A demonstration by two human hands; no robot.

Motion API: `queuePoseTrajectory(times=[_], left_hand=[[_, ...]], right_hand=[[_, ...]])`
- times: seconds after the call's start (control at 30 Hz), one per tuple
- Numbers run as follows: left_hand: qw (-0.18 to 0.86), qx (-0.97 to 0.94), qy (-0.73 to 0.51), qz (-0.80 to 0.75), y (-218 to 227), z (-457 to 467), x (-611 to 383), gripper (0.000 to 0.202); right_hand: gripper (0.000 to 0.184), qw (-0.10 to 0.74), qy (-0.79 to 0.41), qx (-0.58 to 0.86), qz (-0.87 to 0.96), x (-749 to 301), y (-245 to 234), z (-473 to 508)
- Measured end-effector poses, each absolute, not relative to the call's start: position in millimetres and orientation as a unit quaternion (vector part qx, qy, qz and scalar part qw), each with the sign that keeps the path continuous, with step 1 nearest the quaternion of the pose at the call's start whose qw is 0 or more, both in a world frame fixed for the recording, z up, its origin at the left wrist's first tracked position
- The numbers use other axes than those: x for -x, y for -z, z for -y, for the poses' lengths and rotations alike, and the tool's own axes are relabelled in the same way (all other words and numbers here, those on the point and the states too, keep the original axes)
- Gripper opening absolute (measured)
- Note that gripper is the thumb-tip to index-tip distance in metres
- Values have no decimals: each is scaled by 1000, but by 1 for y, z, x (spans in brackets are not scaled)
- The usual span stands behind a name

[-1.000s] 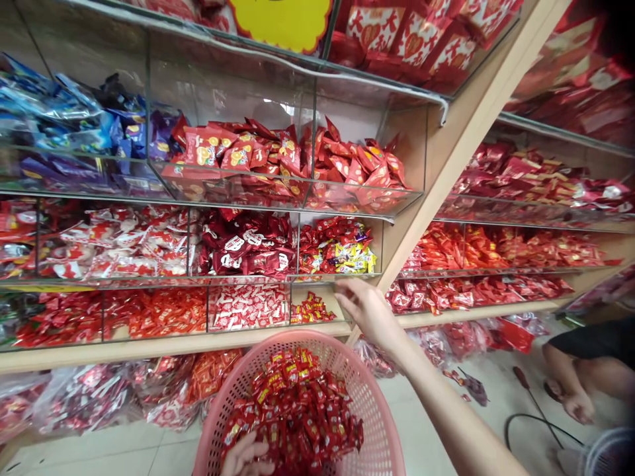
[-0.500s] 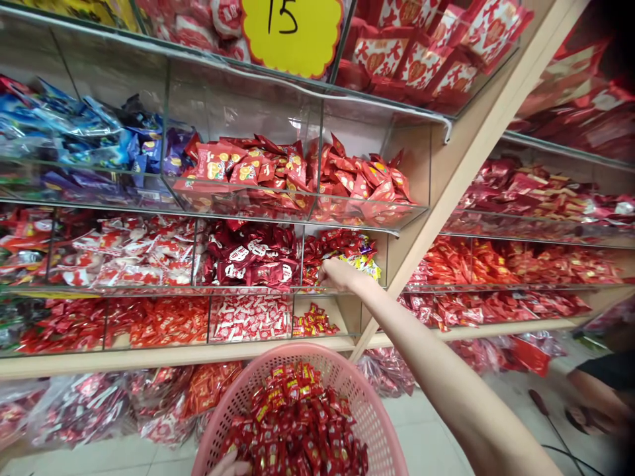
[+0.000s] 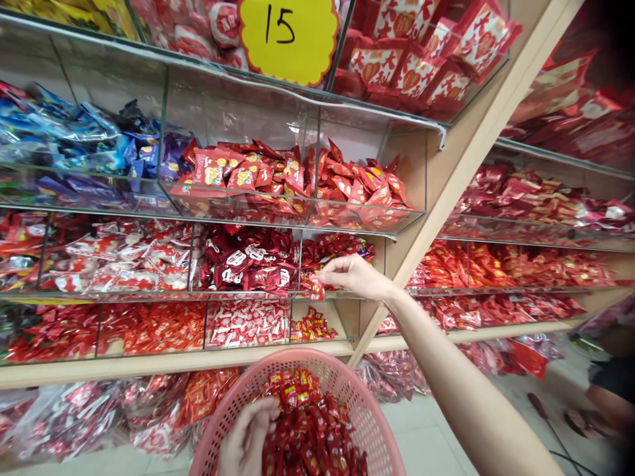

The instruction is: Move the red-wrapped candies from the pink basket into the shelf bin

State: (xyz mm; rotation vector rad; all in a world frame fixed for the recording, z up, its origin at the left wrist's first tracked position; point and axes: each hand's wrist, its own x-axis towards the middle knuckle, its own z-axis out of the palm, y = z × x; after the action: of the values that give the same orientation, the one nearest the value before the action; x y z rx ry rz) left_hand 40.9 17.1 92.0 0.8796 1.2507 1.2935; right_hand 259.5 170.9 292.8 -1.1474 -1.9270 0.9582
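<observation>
My right hand (image 3: 358, 277) pinches a small red-wrapped candy (image 3: 316, 289) between thumb and fingertips. It hangs in front of a clear shelf bin that holds mixed red candies (image 3: 337, 248). Below stands a pink perforated plastic basket (image 3: 374, 396), with many red-wrapped candies (image 3: 315, 436) heaped inside and some brighter red-and-yellow ones at the back of the heap. My left hand (image 3: 248, 436) is over the left part of the basket, fingers loosely curved and apart from the thumb, with nothing visible in them.
Clear-fronted shelf bins of wrapped sweets (image 3: 248, 254) span the view. A slanting wooden upright (image 3: 446, 152) divides the shelves. A yellow price sign (image 3: 288, 36) reads 15. Filled plastic bags (image 3: 74, 416) lie beneath the shelf. Part of another person (image 3: 612, 390) shows at the right edge.
My right hand has drawn back out of the bin, and a red candy now shows in its fingertips. My left hand has risen further into view over the basket.
</observation>
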Motion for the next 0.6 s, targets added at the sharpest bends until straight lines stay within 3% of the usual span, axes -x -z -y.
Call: queuePoseTrajectory(times=[0.17,0.3,0.5,0.6], left_hand=[[608,-379,-550,-429,-164,-50,-60,47],[651,-374,-516,-413,-178,-51,-70,48],[665,-347,-489,-447,-152,-42,-68,37],[670,-326,-488,-454,-139,-41,-69,40]], right_hand=[[20,276,-483,381,739,-233,-268,-130],[24,202,-501,354,764,-219,-241,-117],[13,220,-246,437,837,-250,-269,-157],[16,171,-67,488,853,-271,-292,-191]])
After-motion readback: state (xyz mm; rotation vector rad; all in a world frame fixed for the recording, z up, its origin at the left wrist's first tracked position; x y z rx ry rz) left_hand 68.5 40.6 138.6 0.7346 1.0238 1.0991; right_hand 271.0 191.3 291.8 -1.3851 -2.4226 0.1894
